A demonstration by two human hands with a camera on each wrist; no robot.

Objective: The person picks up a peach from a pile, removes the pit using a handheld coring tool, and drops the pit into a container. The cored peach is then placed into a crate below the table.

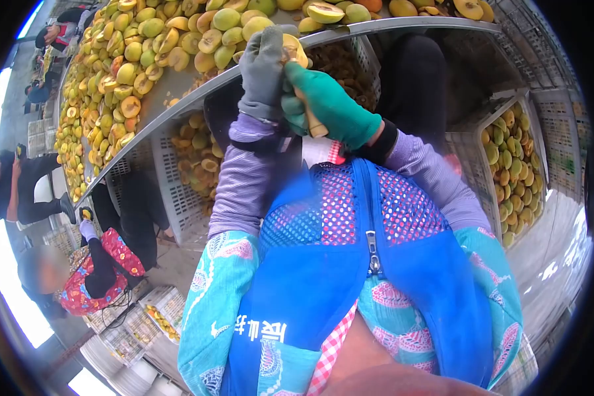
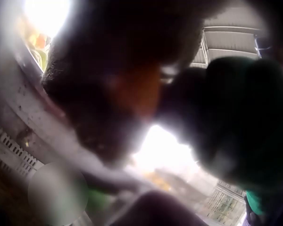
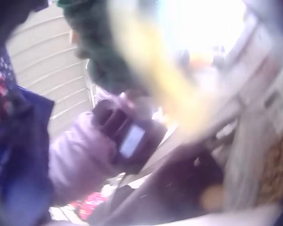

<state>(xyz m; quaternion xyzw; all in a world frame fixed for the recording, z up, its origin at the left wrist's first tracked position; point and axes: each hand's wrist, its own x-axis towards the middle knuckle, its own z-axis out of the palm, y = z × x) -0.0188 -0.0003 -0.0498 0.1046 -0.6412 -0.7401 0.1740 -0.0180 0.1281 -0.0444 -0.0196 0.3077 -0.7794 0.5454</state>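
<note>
Nearest is the person's blue apron (image 1: 323, 284). Just beyond it the left hand (image 1: 263, 69), in a grey glove, curls its fingers round a halved yellow fruit (image 1: 296, 49), held up before the table's edge. The right hand (image 1: 330, 105), gloved green, clenches a wooden tool handle (image 1: 315, 125) close against that fruit. Behind them runs a long metal table (image 1: 389, 26) heaped with yellow-green fruit (image 1: 132, 72). Under it a white slatted crate (image 1: 170, 190) holds cut halves, and a second crate (image 1: 540, 132) to the right holds whole fruit. Farther off, other people (image 1: 13, 185) stand along the table.
</note>
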